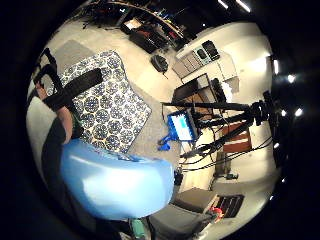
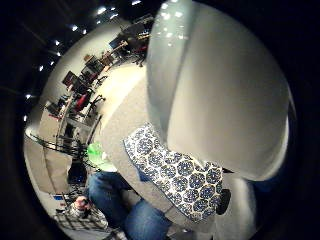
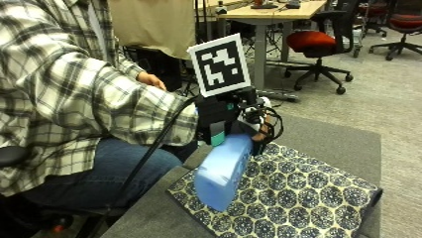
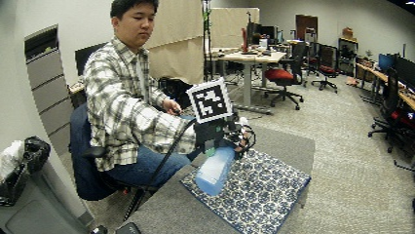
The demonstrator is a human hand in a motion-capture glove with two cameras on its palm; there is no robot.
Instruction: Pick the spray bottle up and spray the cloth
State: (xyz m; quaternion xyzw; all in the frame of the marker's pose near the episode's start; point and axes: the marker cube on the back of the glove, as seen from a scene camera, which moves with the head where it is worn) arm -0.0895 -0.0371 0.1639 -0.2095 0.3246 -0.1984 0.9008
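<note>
Outside view: My gloved right hand (image 3: 231, 121) grips the neck of the light blue spray bottle (image 3: 223, 172), fingers curled round it. The bottle is off the table, its body slanting down toward 7 o'clock from my hand, above the near edge of the blue-and-white patterned cloth (image 3: 296, 198). The cloth lies flat on the grey table (image 3: 330, 136), at 5 o'clock from my hand.

Wide outside view: I sit at the table's edge in a plaid shirt; my bare hand (image 4: 172, 106) rests back by my lap, at 10 o'clock from the gloved one.

Little finger side palm view: The bottle's blue body (image 1: 112, 182) sits close against my palm, with the cloth (image 1: 107, 105) spread on the table beyond it.

Thumb side palm view: The bottle's pale body (image 2: 225, 100) fills much of the picture, with the cloth (image 2: 175, 175) beneath it.
</note>
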